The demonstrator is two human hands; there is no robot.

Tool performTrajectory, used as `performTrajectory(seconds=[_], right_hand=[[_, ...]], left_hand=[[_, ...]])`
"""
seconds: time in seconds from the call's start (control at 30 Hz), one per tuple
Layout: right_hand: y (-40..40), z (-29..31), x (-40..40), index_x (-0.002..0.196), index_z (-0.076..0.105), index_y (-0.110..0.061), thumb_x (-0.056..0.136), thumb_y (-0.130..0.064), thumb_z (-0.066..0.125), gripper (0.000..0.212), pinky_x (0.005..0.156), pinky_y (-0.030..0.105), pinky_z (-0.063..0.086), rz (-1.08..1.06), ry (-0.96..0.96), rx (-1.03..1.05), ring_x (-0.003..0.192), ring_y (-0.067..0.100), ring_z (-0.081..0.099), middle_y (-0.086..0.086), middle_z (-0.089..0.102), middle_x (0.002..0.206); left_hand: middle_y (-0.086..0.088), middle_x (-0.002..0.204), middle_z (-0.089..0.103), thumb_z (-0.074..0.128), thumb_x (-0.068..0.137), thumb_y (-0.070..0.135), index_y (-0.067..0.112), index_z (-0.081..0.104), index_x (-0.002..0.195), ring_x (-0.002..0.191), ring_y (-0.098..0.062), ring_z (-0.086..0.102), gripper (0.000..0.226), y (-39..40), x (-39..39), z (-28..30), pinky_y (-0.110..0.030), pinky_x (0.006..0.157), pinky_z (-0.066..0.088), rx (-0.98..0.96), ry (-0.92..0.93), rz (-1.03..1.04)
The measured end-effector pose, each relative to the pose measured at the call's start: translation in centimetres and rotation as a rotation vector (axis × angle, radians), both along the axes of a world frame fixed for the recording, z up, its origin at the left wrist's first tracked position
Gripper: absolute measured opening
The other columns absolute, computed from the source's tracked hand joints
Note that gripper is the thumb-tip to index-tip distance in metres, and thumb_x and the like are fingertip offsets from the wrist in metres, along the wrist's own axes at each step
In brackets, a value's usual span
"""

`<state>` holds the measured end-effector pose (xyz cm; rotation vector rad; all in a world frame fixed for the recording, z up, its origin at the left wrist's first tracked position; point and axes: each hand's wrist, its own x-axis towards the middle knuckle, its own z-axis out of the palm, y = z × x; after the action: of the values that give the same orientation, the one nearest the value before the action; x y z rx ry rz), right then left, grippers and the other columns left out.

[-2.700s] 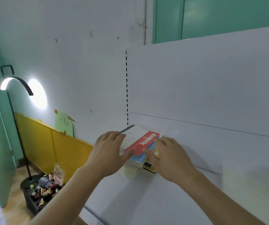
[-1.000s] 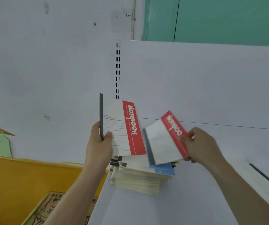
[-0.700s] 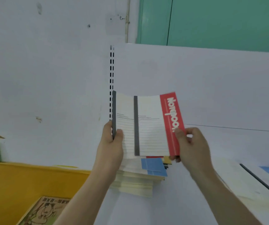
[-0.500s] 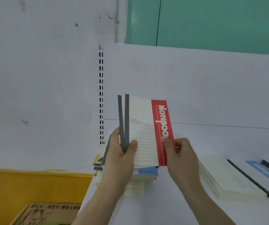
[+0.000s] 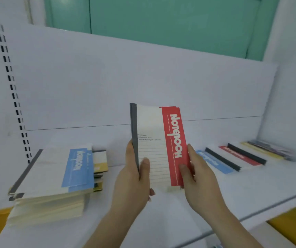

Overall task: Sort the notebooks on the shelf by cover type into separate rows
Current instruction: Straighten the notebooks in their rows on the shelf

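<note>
Red notebooks (image 5: pixel 158 145) upright, pinched between left hand (image 5: pixel 134 176) and right hand (image 5: pixel 195 169) fingers.

You are holding the red notebooks (image 5: pixel 158 145) upright over the shelf (image 5: pixel 161 221), your left hand (image 5: pixel 134 178) gripping the grey spine, your right hand (image 5: pixel 195 173) pinching the red edge. A stack (image 5: pixel 52 179) is lying at left; a row of notebooks (image 5: pixel 236 156) is lying far right.

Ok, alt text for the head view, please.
Both hands, left hand and right hand, hold red-striped white notebooks upright above a white shelf. A mixed notebook stack lies left; sorted rows of notebooks lie right.
</note>
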<state>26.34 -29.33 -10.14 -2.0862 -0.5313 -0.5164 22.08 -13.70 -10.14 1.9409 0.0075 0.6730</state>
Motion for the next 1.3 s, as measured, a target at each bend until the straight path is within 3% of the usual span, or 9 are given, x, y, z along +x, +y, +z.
performTrajectory(seconds=[0.07,0.2,0.37,0.63,0.8,0.9,1.03,1.17,1.3], right_hand=[[-3.5,0.4,0.1,0.137,0.019,-0.053,0.092,-0.050,0.033,0.048,0.085,0.013,0.050,-0.040,0.002,-0.032,0.100,-0.002,0.056,-0.027,0.048,0.115],[-11.8,0.2,1.2,0.148,0.017,-0.044,0.092,-0.045,0.057,0.068,0.076,-0.005,0.037,-0.049,0.045,-0.197,0.110,-0.009,0.047,-0.025,0.034,0.128],[-22.8,0.8,3.2,0.152,-0.001,-0.043,0.086,-0.058,0.059,0.090,0.108,0.029,0.041,-0.119,0.108,-0.470,0.132,0.005,0.039,-0.018,0.022,0.151],[-34.3,0.3,9.6,0.153,0.005,-0.036,0.080,-0.077,0.050,0.094,0.104,0.026,0.041,-0.229,0.027,-0.714,0.129,0.008,0.039,-0.014,0.036,0.145],[-37.0,-0.6,15.3,0.153,0.014,-0.034,0.084,-0.074,0.047,0.086,0.106,0.026,0.037,-0.206,0.016,-0.804,0.129,0.009,0.039,-0.013,0.039,0.145],[-37.9,-1.2,19.3,0.152,0.019,-0.032,0.086,-0.073,0.046,0.083,0.106,0.024,0.034,-0.158,0.000,-0.856,0.130,0.009,0.038,-0.013,0.041,0.145],[-38.9,-1.9,25.1,0.154,0.021,-0.027,0.085,-0.075,0.045,0.087,0.110,0.024,0.029,-0.086,-0.030,-0.905,0.131,0.010,0.034,-0.011,0.043,0.142],[-39.3,-3.0,30.2,0.149,0.035,-0.023,0.085,-0.072,0.050,0.083,0.105,0.021,0.030,0.062,-0.083,-0.917,0.123,0.012,0.040,-0.009,0.050,0.133],[-39.6,-4.6,34.1,0.143,0.043,-0.026,0.078,-0.085,0.035,0.088,0.104,0.021,0.033,0.181,-0.094,-0.930,0.119,0.008,0.041,-0.012,0.054,0.125]], left_hand=[[0.012,0.105,0.067,0.034,0.103,0.041,0.053,-0.007,0.147,0.069,-0.011,0.069,0.062,-3.1,1.3,-0.5,-0.032,0.059,0.061,0.103,0.006,0.027],[0.015,0.113,0.062,0.037,0.103,0.042,0.045,0.000,0.154,0.086,-0.005,0.064,0.063,-10.2,4.6,-0.8,-0.033,0.070,0.061,0.093,0.001,0.021],[0.016,0.109,0.057,0.039,0.104,0.035,0.032,0.010,0.157,0.077,0.010,0.053,0.060,-20.7,8.0,-0.9,-0.014,0.065,0.047,0.094,-0.012,-0.004],[0.018,0.111,0.064,0.040,0.105,0.032,0.036,0.024,0.149,0.080,0.002,0.064,0.048,-30.8,14.8,-2.3,-0.012,0.059,0.049,0.098,0.014,-0.062],[0.008,0.117,0.055,0.047,0.101,0.033,0.036,0.031,0.143,0.090,-0.003,0.058,0.044,-31.9,20.2,-3.9,-0.010,0.068,0.050,0.321,0.106,-0.011],[0.009,0.124,0.056,0.055,0.097,0.035,0.033,0.029,0.144,0.105,-0.007,0.058,0.054,-32.0,23.0,-4.2,-0.028,0.088,0.057,0.363,0.149,-0.023],[0.009,0.126,0.050,0.062,0.086,0.061,0.034,0.032,0.142,0.116,-0.010,0.046,0.069,-32.2,26.2,-4.6,-0.029,0.099,0.048,0.607,0.250,-0.039],[0.006,0.123,0.050,0.058,0.077,0.077,0.030,0.035,0.142,0.114,-0.012,0.044,0.083,-31.9,28.9,-5.1,-0.032,0.099,0.046,0.852,0.379,-0.003],[0.004,0.119,0.054,0.051,0.079,0.079,0.028,0.044,0.131,0.109,-0.016,0.047,0.073,-32.3,30.1,-5.8,-0.031,0.091,0.042,0.988,0.467,0.045]])
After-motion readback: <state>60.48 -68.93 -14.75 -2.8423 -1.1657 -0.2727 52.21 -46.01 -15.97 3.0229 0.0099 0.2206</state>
